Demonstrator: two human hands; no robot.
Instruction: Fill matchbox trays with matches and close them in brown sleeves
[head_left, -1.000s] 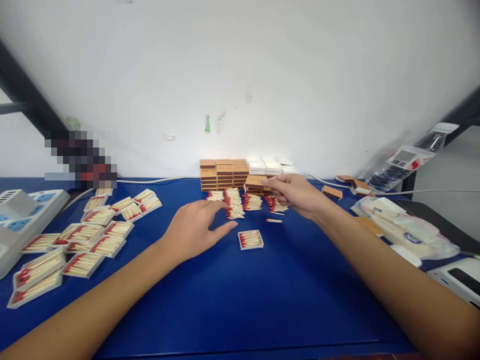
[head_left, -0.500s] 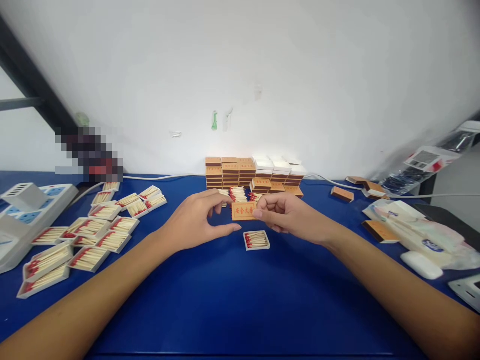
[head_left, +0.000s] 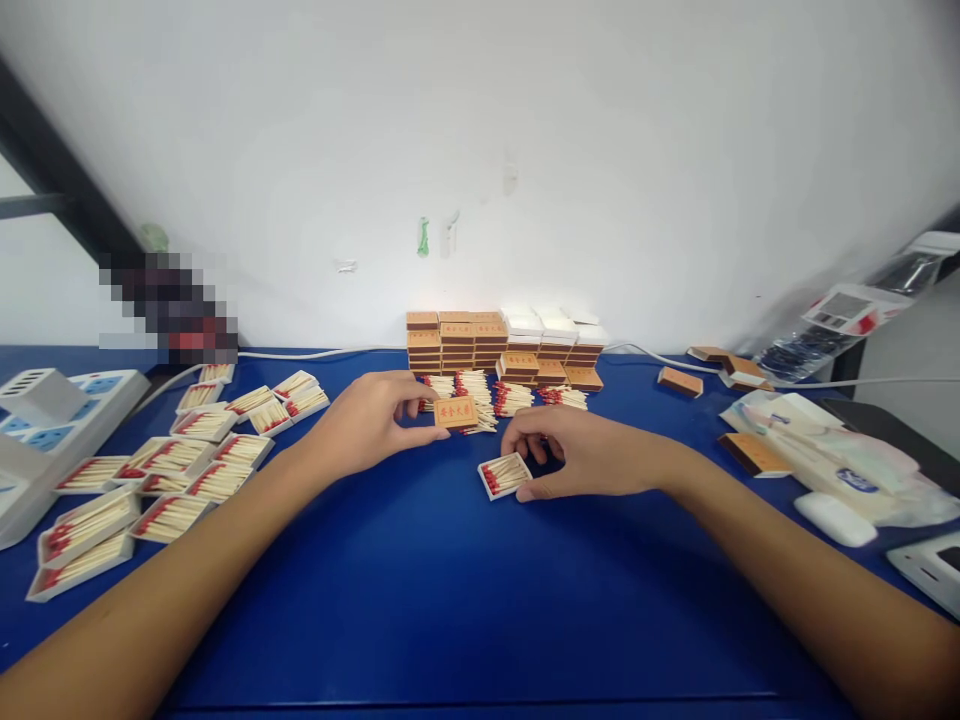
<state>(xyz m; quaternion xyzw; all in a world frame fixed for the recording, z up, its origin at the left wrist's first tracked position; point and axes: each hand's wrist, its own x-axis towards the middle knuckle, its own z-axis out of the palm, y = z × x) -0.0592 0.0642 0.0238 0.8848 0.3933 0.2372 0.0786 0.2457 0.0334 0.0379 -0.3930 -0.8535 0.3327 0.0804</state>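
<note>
My left hand (head_left: 369,418) pinches an orange matchbox sleeve (head_left: 455,412) at its left end, with the printed face toward me. To the right and nearer me, a white matchbox tray (head_left: 492,490) full of red-tipped matches sits at a slight slant. My right hand (head_left: 585,448) has its thumb and fingers around the tray's right end. Its curled fingers partly hide the far corner. Behind the sleeve lie several piles of loose matches (head_left: 514,398).
Stacked matchboxes (head_left: 474,340) stand against the wall. Several filled trays (head_left: 169,518) and a power strip (head_left: 112,385) are on the left. On the right are stray matchboxes (head_left: 681,382), a tissue pack (head_left: 847,460), a white case (head_left: 835,518) and a bottle (head_left: 847,310). A cable (head_left: 322,355) runs along the back.
The sleeve has passed from my right hand to my left and shifted left. My right hand has come down to the match-filled tray, which now sits at a different angle.
</note>
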